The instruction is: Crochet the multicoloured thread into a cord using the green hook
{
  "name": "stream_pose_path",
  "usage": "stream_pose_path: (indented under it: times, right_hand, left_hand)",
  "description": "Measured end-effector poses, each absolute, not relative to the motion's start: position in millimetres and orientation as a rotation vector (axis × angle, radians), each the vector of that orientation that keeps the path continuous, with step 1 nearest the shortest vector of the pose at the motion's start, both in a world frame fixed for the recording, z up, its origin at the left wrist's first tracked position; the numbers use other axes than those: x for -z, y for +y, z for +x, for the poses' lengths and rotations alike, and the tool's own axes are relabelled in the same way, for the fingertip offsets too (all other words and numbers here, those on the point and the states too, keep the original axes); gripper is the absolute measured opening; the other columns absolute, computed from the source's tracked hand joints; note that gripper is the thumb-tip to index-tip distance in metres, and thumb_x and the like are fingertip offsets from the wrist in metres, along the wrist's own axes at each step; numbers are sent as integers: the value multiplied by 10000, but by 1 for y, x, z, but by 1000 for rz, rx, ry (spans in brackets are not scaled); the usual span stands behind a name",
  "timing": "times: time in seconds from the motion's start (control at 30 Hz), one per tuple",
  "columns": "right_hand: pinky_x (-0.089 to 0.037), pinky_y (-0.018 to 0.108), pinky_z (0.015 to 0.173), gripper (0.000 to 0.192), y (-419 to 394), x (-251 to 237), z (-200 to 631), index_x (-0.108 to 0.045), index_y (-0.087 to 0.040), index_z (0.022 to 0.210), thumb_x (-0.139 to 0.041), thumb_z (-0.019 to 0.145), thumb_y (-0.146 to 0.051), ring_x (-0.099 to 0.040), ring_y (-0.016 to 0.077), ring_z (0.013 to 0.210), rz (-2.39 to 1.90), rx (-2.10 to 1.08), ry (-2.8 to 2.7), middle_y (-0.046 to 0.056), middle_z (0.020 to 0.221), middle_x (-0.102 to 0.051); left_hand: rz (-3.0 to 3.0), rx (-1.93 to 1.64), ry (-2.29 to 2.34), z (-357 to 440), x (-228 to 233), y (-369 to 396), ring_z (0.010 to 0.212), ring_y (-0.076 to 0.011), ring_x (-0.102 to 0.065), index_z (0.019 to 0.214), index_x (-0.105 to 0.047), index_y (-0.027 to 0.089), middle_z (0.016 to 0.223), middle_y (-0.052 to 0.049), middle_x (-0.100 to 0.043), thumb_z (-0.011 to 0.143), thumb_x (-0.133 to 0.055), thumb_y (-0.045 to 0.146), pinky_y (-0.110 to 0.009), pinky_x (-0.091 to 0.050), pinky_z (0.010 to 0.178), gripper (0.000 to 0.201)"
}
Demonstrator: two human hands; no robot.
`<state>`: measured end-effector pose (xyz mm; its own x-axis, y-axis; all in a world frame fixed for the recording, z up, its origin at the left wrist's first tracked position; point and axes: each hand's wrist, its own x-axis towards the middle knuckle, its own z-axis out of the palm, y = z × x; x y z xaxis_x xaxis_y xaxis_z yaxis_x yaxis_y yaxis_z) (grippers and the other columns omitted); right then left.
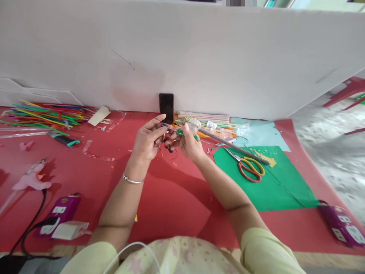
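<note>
A small dark-and-orange craft piece (170, 145) is sitting between both hands, above the red desk (176, 186). The fingers of the left hand (146, 140) are pinching a thin dark stick (161, 122), whose long axis is sloping down toward the right hand (190, 144). The right fingers are holding a shiny green piece (179, 132). Neither hand is clearly being nearer. Beyond, a grey rod (234, 146) is slanting toward the scissors (242, 160).

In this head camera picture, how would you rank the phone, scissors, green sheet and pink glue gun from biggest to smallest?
1. Green sheet
2. Glue gun and scissors: unsure; the gun is nearer the camera
3. Phone
</note>
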<state>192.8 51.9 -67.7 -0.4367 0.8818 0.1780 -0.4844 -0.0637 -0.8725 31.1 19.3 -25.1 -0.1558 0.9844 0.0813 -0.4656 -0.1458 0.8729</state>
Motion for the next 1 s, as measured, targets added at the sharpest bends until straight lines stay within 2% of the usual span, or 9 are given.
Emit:
stream_pose_path:
  times: [0.1,0.2,0.33,0.47,0.53,0.67,0.77,0.9,1.0]
  right_hand:
    - [-686,306,584,690,52,73,193,-774,-222,898,-690,981,-901,-816,208,756,-500,-1590,-1190,45,798,-759]
    - [-632,289,530,693,54,76,194,-796,-217,943,-650,1017,-891,-781,184,684,-541,-1567,-1248,37,776,-744]
    - [-517,260,444,736,56,79,192,-756,-227,913,-596,1010,-940,-716,154,599,-648,-1552,-1232,19,731,-711]
    - [-574,261,512,793,52,82,182,-663,-258,852,-533,949,-1034,-772,181,715,-683,-1530,-1119,21,735,-684]
    - [-611,278,552,795,48,83,177,-635,-268,844,-519,940,-1048,-792,197,767,-657,-1496,-1082,25,745,-683]
    - [-642,331,574,801,42,82,173,-605,-280,835,-461,948,-1060,-805,232,798,-632,-1451,-1147,42,753,-703]
    - [-646,336,580,829,42,82,173,-605,-278,840,-429,932,-1083,-806,237,804,-631,-1467,-1176,55,780,-720]
    - [-659,349,596,859,47,88,178,-684,-264,883,-460,914,-1092,-806,252,814,-595,-1483,-1175,66,782,-716]
    - [-667,359,600,909,51,91,185,-773,-259,1000,-426,922,-1096,-792,248,790,-595,-1481,-1278,63,794,-713]
  left_hand:
    - [816,-1528,860,29,25,20,445,-27,-369,1207,-903,221,692,41,-719,686,-1006,221,-180,-285,431,530]
    - [891,-1532,907,28,27,20,442,-36,-386,1295,-894,225,651,71,-661,702,-994,206,-193,-291,430,602]
    - [1082,-1757,1094,34,36,19,591,-86,-618,1376,-878,242,812,31,-775,732,-1000,201,-222,-487,530,657]
    - [1102,-1837,1126,46,45,20,638,-116,-687,1417,-856,239,858,15,-810,786,-993,275,-247,-543,564,646]
    - [1016,-1837,1071,50,45,20,579,-100,-647,1415,-850,232,823,29,-789,780,-989,283,-238,-505,522,652]
    - [783,-1630,938,50,37,19,446,-49,-421,1383,-842,213,676,82,-682,723,-974,253,-204,-399,446,675]
    - [729,-1530,895,44,33,19,454,-44,-383,1404,-828,211,665,69,-690,708,-989,281,-180,-372,447,718]
    - [754,-1474,873,34,33,21,433,-27,-320,1433,-831,236,623,87,-643,695,-1028,285,-170,-321,442,766]
    - [779,-1458,869,29,31,22,421,-21,-290,1374,-863,250,579,107,-583,663,-1044,241,-170,-233,427,734]
